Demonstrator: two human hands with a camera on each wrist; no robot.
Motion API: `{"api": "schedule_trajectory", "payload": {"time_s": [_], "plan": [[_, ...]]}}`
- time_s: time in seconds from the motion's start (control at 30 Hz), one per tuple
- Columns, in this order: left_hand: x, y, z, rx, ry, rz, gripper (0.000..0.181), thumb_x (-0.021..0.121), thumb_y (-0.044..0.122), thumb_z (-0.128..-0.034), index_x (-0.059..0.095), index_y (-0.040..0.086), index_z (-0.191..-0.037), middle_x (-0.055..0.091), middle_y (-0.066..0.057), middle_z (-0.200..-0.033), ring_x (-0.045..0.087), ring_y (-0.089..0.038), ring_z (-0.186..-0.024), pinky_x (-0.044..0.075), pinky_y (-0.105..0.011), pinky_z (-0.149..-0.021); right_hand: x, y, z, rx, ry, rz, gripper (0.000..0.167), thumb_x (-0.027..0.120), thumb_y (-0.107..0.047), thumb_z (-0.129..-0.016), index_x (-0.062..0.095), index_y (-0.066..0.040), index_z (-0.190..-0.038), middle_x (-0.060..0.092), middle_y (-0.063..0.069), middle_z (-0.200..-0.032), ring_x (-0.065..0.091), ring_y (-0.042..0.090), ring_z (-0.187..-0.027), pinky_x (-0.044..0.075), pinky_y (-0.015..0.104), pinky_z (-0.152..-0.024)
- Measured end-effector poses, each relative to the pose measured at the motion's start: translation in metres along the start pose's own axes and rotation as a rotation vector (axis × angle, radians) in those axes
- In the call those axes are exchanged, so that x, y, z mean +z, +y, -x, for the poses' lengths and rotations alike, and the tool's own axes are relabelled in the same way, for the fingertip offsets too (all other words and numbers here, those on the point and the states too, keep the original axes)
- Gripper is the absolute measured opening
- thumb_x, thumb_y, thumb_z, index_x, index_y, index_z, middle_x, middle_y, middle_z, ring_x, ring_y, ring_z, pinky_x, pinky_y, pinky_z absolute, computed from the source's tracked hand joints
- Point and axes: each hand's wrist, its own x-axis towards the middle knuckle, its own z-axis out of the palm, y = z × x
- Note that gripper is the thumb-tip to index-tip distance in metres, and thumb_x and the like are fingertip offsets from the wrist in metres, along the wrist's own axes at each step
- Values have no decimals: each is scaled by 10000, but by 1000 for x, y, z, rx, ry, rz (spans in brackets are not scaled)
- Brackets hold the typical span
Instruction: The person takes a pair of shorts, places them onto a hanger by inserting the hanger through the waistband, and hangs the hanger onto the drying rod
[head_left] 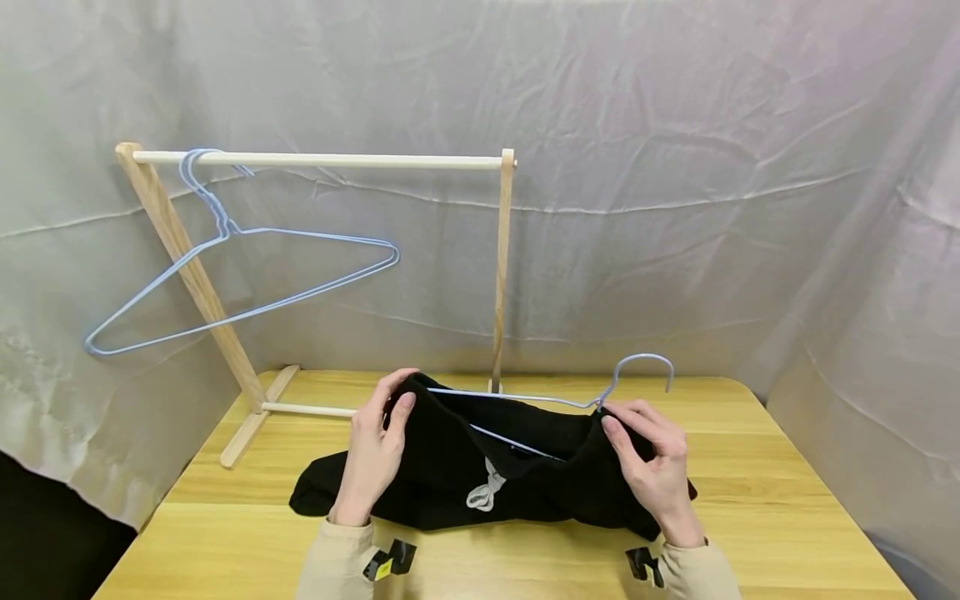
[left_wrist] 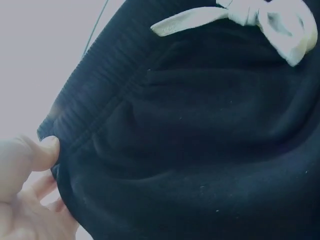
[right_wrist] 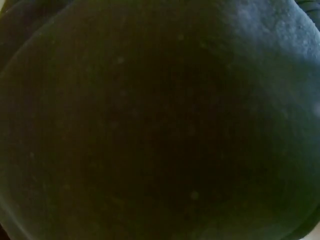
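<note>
A black garment (head_left: 450, 467) with an elastic waistband and a grey drawstring bow (head_left: 486, 490) is held up off the table by its waist. The left hand (head_left: 375, 446) pinches the waistband's left end; in the left wrist view, the thumb of that hand (left_wrist: 30, 185) lies on the black cloth (left_wrist: 165, 125). At the right end the right hand (head_left: 654, 454) pinches the waistband beside the neck of a blue hanger (head_left: 536, 398). The hanger's hook stands above the cloth, and its bars run inside the waist opening. Dark cloth (right_wrist: 160, 120) fills the right wrist view.
A wooden rack (head_left: 501, 275) with a white rail (head_left: 322, 159) stands behind at the left. Blue hangers (head_left: 300, 295) hang near the rail's left end. The wooden table (head_left: 757, 500) is bordered by grey curtains (head_left: 675, 167) at the back and sides.
</note>
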Motion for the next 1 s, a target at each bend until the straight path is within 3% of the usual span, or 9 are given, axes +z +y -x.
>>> {"api": "schedule_trajectory", "payload": {"time_s": [0.13, 0.3, 0.5, 0.77, 0.87, 1.0], "plan": [[-1, -1, 1, 23, -43, -68, 291, 558, 89, -1025, 630, 96, -1307, 696, -68, -1261, 660, -199, -1121, 516, -237, -902, 0, 0, 0, 5, -1, 29, 292, 655, 234, -761, 734, 119, -1017, 711, 127, -900, 669, 43, -924, 497, 142, -861], [-5, 0, 2, 90, -84, -187, 294, 574, 88, -1015, 643, 71, -1300, 708, -95, -1246, 665, -271, -1102, 524, -440, -926, 0, 1, 0, -2, -10, 56, 210, 689, 147, -822, 741, 106, -1021, 705, 136, -876, 668, 62, -882, 493, 132, -845], [-6, 5, 4, 138, -116, -295, 294, 629, 103, -983, 679, 126, -1271, 737, -51, -1171, 670, -238, -1053, 534, -426, -897, 3, 2, 1, -36, -44, 46, 150, 709, 65, -867, 747, 96, -1010, 703, 141, -859, 670, 97, -850, 498, 131, -852], [16, 15, 9, 278, -187, -374, 266, 668, 150, -962, 704, 159, -1225, 755, 13, -1074, 702, -195, -996, 544, -381, -870, 15, -4, 3, -20, -104, 112, 208, 734, 48, -853, 759, 35, -1060, 688, 107, -845, 629, 61, -797, 471, 128, -776], [22, 19, 11, 265, -209, -367, 266, 657, 197, -974, 701, 180, -1235, 751, 33, -1094, 702, -180, -1014, 542, -374, -859, 18, -5, 4, -11, -103, 126, 214, 730, 39, -862, 758, 25, -1073, 687, 106, -854, 627, 68, -803, 465, 131, -777], [23, 21, 12, 171, -257, -284, 263, 654, 284, -973, 711, 197, -1214, 744, 47, -1146, 702, -161, -1077, 552, -365, -909, 18, -4, 4, 0, -109, 125, 218, 731, 44, -861, 755, 26, -1077, 695, 118, -867, 639, 69, -825, 469, 123, -795]]}}
